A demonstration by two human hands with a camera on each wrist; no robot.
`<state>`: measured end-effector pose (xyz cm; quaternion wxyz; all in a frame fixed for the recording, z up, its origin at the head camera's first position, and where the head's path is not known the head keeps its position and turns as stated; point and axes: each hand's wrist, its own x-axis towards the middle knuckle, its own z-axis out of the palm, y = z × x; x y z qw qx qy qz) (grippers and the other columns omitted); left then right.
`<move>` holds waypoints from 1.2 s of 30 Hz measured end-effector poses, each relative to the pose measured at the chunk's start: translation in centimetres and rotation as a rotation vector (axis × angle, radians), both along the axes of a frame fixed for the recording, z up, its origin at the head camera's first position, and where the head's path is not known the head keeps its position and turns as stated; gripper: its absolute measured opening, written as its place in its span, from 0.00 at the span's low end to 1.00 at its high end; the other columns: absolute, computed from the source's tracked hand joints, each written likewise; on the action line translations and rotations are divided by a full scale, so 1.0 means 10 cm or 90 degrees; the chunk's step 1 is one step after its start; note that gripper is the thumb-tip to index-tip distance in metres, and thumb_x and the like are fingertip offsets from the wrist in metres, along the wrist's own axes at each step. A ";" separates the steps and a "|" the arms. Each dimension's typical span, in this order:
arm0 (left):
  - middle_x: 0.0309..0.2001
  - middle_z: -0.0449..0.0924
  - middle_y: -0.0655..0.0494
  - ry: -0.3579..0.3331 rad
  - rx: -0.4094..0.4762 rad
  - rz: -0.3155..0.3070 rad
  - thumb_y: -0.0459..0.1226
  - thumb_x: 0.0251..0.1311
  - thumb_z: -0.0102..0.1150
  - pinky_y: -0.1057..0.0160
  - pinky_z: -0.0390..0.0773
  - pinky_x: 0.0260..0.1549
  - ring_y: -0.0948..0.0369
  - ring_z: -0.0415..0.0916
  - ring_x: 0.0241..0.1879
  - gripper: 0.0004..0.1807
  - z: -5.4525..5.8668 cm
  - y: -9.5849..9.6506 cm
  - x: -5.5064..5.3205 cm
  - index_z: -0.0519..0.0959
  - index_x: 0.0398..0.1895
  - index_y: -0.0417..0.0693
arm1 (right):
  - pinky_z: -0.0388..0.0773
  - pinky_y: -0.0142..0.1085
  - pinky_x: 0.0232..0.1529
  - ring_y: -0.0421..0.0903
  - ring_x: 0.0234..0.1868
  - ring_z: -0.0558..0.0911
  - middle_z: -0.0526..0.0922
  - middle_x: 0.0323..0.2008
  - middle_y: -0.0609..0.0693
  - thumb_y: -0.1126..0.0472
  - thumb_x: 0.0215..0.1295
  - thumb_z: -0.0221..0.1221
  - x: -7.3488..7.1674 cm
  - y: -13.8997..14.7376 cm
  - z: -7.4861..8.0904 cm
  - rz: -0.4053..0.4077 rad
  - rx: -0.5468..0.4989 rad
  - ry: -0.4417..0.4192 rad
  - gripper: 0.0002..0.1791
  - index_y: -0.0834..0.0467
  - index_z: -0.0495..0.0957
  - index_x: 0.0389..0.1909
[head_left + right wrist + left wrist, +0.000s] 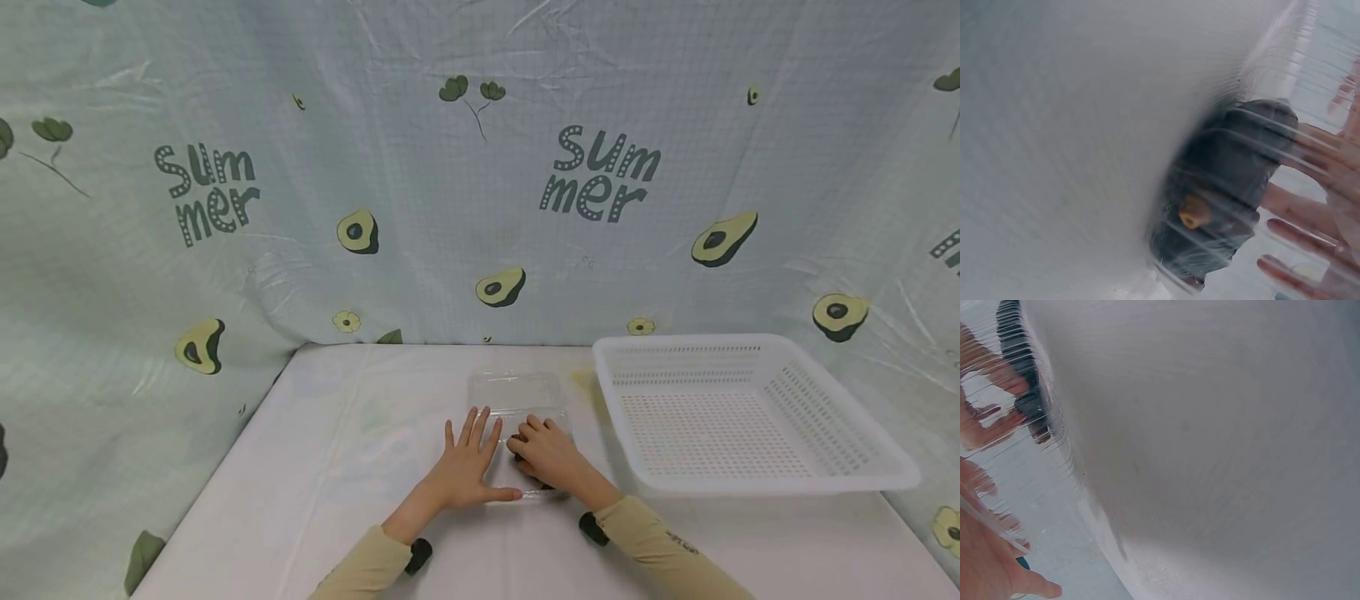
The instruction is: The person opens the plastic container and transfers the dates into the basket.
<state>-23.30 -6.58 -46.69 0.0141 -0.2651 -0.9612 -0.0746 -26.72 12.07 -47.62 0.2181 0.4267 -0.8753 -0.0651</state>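
Observation:
A clear plastic clamshell box (516,392) lies unfolded on the table, its lid half toward the back. My right hand (551,458) curls its fingers over a dark, elongated object in the near half of the box. In the right wrist view this dark object (1222,156) is blackish with a small brown stub, seen through the ribbed clear wall. The left wrist view shows part of the dark object (1019,356) with fingertips against it. My left hand (461,471) has its fingers spread at the box's left side, holding nothing, with the thumb along the front edge.
A white slotted plastic basket (750,485) stands on the right of the table, beside the box. The white-covered table (337,467) meets a pale printed sheet (420,167) at the back and sides. A dark band sits at each wrist.

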 end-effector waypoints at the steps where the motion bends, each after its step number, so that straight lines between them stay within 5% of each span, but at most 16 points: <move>1: 0.70 0.37 0.40 0.000 -0.001 0.000 0.73 0.43 0.41 0.32 0.43 0.56 0.43 0.34 0.69 0.58 0.00 0.00 0.00 0.44 0.70 0.44 | 0.68 0.35 0.33 0.41 0.34 0.70 0.75 0.31 0.44 0.51 0.50 0.63 0.00 0.00 0.00 0.004 -0.002 0.005 0.11 0.47 0.74 0.33; 18: 0.70 0.35 0.41 -0.012 -0.008 -0.001 0.72 0.44 0.42 0.31 0.43 0.56 0.44 0.33 0.69 0.58 0.01 0.00 0.00 0.43 0.70 0.45 | 0.67 0.32 0.31 0.42 0.32 0.68 0.76 0.29 0.41 0.52 0.54 0.60 0.03 0.02 0.04 0.014 0.023 0.061 0.09 0.44 0.73 0.36; 27: 0.70 0.35 0.40 -0.009 -0.003 -0.006 0.72 0.44 0.42 0.31 0.43 0.55 0.43 0.33 0.69 0.58 0.00 0.00 -0.01 0.43 0.70 0.44 | 0.66 0.32 0.26 0.42 0.31 0.67 0.71 0.27 0.42 0.54 0.50 0.62 0.10 0.08 0.15 0.043 -0.042 0.128 0.10 0.46 0.71 0.32; 36: 0.70 0.36 0.39 0.000 -0.006 -0.013 0.73 0.43 0.41 0.30 0.43 0.55 0.43 0.34 0.69 0.58 -0.01 -0.01 -0.02 0.43 0.70 0.44 | 0.66 0.34 0.26 0.43 0.33 0.67 0.70 0.29 0.45 0.54 0.50 0.62 0.27 0.21 0.38 0.056 -0.097 0.140 0.11 0.45 0.74 0.35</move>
